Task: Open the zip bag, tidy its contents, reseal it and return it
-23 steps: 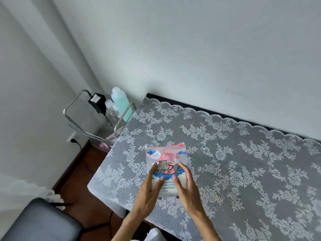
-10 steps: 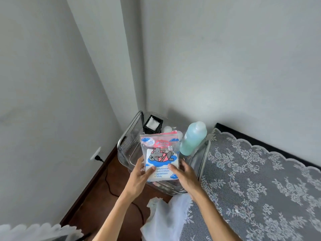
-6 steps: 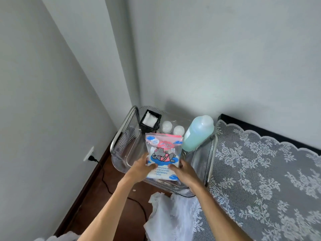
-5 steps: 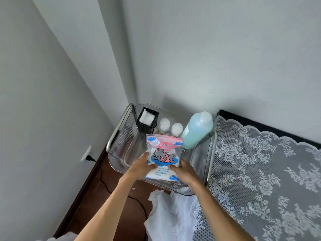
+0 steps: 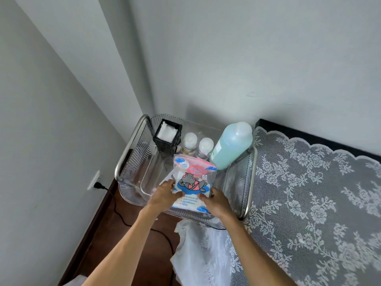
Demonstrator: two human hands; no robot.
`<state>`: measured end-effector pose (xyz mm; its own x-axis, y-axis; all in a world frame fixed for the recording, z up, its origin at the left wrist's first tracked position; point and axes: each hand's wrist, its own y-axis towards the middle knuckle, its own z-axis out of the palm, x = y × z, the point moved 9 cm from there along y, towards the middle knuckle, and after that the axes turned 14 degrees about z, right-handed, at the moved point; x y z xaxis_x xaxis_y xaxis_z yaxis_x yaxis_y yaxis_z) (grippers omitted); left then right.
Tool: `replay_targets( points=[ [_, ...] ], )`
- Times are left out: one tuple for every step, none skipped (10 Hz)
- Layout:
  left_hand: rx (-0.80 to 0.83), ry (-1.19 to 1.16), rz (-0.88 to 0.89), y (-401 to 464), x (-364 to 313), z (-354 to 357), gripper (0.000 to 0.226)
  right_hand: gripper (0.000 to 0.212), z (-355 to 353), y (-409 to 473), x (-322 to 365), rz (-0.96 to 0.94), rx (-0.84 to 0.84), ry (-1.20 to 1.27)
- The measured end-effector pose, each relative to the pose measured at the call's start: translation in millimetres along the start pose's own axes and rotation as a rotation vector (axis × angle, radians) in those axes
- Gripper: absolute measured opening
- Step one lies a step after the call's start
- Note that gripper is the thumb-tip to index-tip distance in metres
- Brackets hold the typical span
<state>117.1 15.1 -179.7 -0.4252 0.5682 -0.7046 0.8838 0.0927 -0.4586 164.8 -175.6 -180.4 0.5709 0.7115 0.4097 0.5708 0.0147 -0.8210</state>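
Observation:
The zip bag (image 5: 193, 178), clear plastic with a pink top band and a grey hippo picture, is held over the clear ribbed cart tray (image 5: 135, 159) in the room's corner. My left hand (image 5: 165, 195) grips its lower left edge and my right hand (image 5: 216, 203) grips its lower right edge. White pads show through the bag's lower half. The bag tilts away from me, its top edge near the bottles. Whether the zip is closed cannot be told.
In the tray stand a black mesh holder with white pads (image 5: 167, 135), two small white-capped bottles (image 5: 199, 147) and a large turquoise bottle (image 5: 231, 147). The lace-covered table (image 5: 313, 193) lies to the right. A wall socket with a plug (image 5: 95, 181) is at the left.
Both hands lifted the bag off the lace table and carried it left to the cart. Over the last half second it has sunk lower into the tray.

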Motion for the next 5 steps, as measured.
replay_targets(
  points=[
    [-0.021, -0.03, -0.005, -4, 1, 1, 0.045, 0.029, 0, -2, 0, 0.018, 0.007, -0.015],
    [-0.036, -0.037, 0.018, -9, -7, -3, 0.044, 0.03, -2, -8, 4, 0.039, -0.01, -0.022],
    [-0.063, 0.008, 0.037, -19, -19, -12, 0.046, 0.04, -7, -21, 13, -0.018, -0.058, -0.071],
    [-0.092, 0.057, 0.049, -37, -39, -22, 0.047, 0.055, -14, -48, 21, -0.092, -0.097, -0.122],
    [-0.175, 0.128, 0.092, -59, -65, -34, 0.049, 0.063, -15, -84, 34, -0.222, -0.094, -0.134]
  ],
)
